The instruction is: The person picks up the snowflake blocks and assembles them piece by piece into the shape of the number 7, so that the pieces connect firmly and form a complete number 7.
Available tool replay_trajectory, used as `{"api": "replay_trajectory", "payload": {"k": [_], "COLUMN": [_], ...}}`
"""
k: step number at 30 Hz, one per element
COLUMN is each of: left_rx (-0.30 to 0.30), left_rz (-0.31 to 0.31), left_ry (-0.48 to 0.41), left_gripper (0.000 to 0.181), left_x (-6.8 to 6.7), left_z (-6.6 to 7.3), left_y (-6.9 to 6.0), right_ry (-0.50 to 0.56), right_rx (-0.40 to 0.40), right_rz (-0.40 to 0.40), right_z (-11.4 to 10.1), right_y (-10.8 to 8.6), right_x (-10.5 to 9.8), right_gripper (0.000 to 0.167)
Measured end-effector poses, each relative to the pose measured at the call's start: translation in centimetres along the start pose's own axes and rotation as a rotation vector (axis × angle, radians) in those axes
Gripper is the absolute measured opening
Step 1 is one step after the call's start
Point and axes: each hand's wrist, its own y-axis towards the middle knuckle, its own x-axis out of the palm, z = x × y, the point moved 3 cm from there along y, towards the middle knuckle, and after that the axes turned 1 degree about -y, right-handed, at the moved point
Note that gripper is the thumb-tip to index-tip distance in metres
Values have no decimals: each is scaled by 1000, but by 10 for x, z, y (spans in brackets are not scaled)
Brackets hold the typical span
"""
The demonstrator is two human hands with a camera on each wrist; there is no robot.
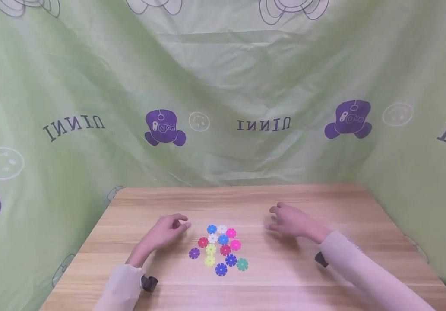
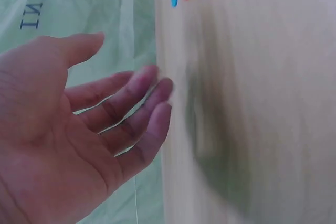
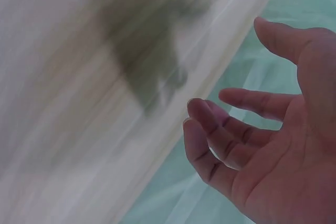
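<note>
Several flat notched discs lie loosely grouped on the table: a purple disc (image 1: 194, 253) at the left, a red disc (image 1: 203, 242), a green disc (image 1: 242, 264) at the right and a dark blue disc (image 1: 221, 269) at the front. My left hand (image 1: 167, 231) is held above the table to the left of them, fingers loosely bent and holding nothing; its palm (image 2: 58, 129) shows bare in the left wrist view. To the discs' right, my right hand (image 1: 293, 221) hovers with relaxed, slightly bent fingers, and its palm (image 3: 283, 156) is bare too.
The wooden table (image 1: 324, 280) carries the discs. Behind it and at both sides hangs a green patterned cloth (image 1: 223, 77). A black wrist device (image 1: 150, 284) sits at the left sleeve, another black device (image 1: 321, 259) at the right one.
</note>
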Motion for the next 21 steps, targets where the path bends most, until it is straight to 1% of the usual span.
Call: {"api": "replay_trajectory", "payload": {"k": [4,6,8,11,15,21], "left_rx": [-6,11,31,57,59,76], "left_rz": [-58,-86,-109,-149,-198,-221], "left_ry": [-26,-29,-32,-37,-52,-52], "left_gripper": [28,22,20,24,31,38], "left_x": [8,11,14,18,21,26], "left_z": [2,3,3,3,3,5], "left_y": [-8,-11,-14,-18,-24,-31], "right_ry": [66,94,109,123,139,129], "right_rx": [-23,-46,-81,-135,-175,-217], "right_rz": [38,52,68,75,68,36], "right_z": [-21,-31,-40,-54,-69,-85], "right_y": [4,5,5,3,0,2], "right_x": [10,16,22,33,44,53], "right_gripper": [57,54,52,53,52,41]}}
